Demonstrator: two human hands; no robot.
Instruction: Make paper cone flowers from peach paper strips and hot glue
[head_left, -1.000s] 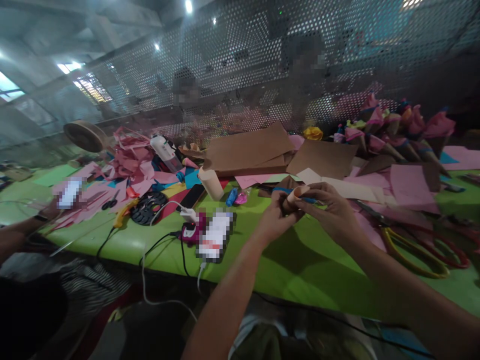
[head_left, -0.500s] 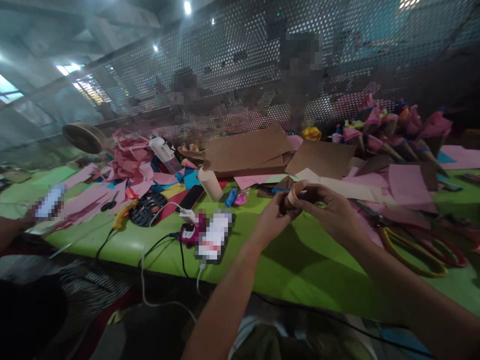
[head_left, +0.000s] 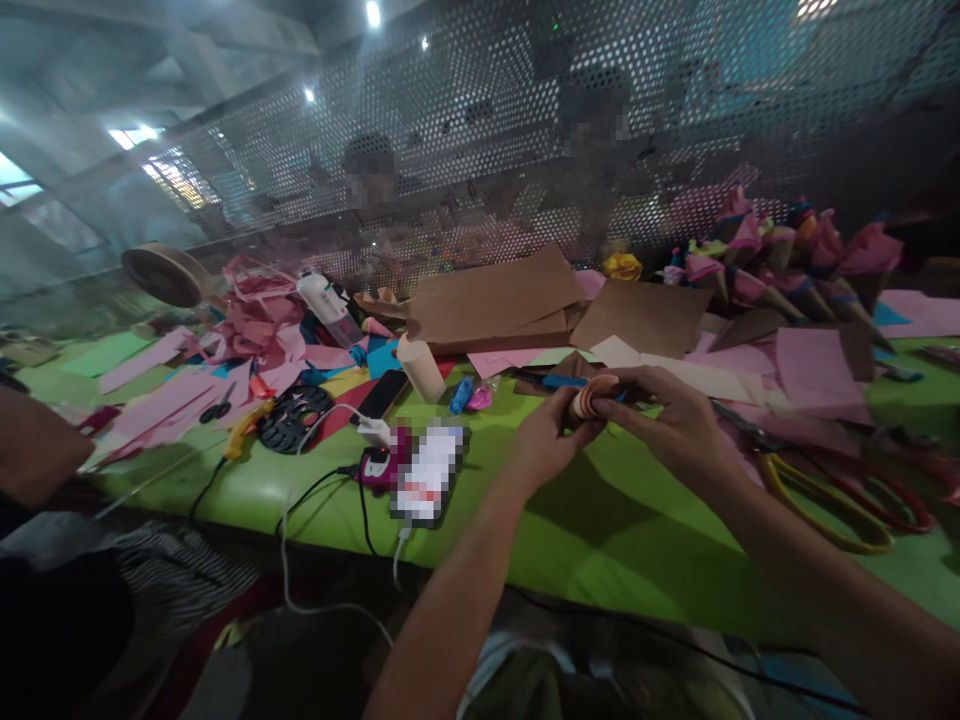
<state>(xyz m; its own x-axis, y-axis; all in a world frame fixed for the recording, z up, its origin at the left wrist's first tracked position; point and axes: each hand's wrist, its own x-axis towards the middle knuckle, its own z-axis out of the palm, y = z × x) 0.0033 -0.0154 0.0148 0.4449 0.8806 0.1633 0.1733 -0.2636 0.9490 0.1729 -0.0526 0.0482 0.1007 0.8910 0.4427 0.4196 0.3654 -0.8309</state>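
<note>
Between my hands is a small pale peach paper roll (head_left: pixel 587 399), with a spiral of layers showing at its end. My left hand (head_left: pixel 551 435) is closed around its left side, fingers curled. From the right, my right hand (head_left: pixel 660 405) pinches the roll's edge with thumb and fingers. Both hands are just above the green tabletop (head_left: pixel 600 540). Behind the roll lies a blue piece (head_left: pixel 564 381) on brown paper, partly covered by my hands.
Large yellow-handled scissors (head_left: pixel 825 505) lie to the right. On the left are a charging phone (head_left: pixel 430 475), a purple power socket (head_left: pixel 384 465), a glue gun (head_left: pixel 247 432) and a white paper cylinder (head_left: pixel 421 368). Brown cardboard (head_left: pixel 495 300) stands behind. A co-worker's arm (head_left: pixel 37 445) reaches in.
The paper roll has turned, and its end now shows several tight rings instead of one wide loop. At far left, the co-worker's arm has shifted and the lit phone is out of sight.
</note>
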